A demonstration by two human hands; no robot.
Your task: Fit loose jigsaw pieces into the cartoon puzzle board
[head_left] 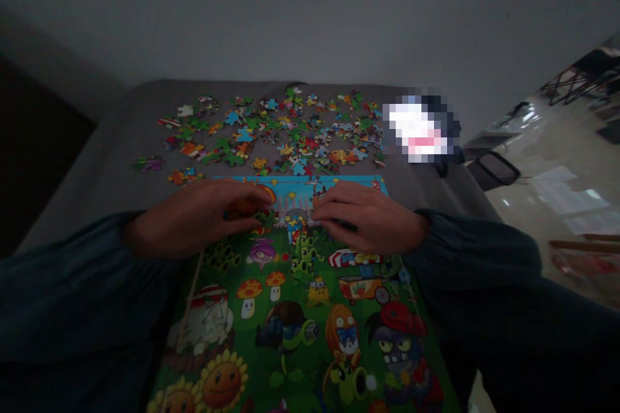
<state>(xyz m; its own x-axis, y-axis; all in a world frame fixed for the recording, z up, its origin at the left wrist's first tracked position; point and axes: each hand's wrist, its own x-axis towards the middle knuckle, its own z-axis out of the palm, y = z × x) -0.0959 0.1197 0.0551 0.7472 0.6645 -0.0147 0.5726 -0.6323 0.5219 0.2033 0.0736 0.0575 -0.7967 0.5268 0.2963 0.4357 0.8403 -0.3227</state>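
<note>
A green and blue picture board (295,271) printed with cartoon plants and zombies lies lengthwise before me. My left hand (198,213) is over its upper left part, thumb and fingers apart, the tips close to the printed surface. On the upper right part rests my right hand (371,216), its fingers bent and pressed together, tips down near the printed fence. Whatever may be under those right fingertips is hidden. Beyond the board's far edge lie many loose jigsaw pieces (232,151), scattered in mixed colours.
The pieces and board lie on a grey cloth-covered surface (116,135) against a pale wall (290,13). A blurred-out bright object (419,132) stands at the right, with a dark-framed item (494,169) beside it. Shiny floor (547,206) shows farther right.
</note>
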